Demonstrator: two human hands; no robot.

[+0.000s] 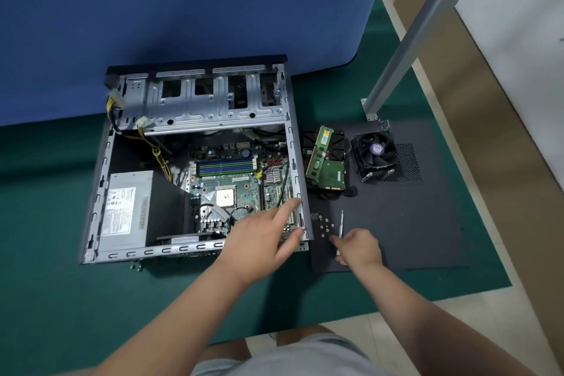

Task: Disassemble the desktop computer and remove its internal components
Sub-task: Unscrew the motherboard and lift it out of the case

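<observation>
Open computer case [195,162], bare green motherboard [232,189], grey power supply [126,210] inside.

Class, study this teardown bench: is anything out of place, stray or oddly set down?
Yes. A few loose screws lie on the green mat just in front of the case, apart from the main screw group collected on the dark side panel. Also, the RAM stick rests tilted on the hard drive.

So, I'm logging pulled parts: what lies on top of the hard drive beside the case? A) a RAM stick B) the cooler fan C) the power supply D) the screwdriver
A: a green RAM stick lies across the hard drive on the side panel.
</observation>
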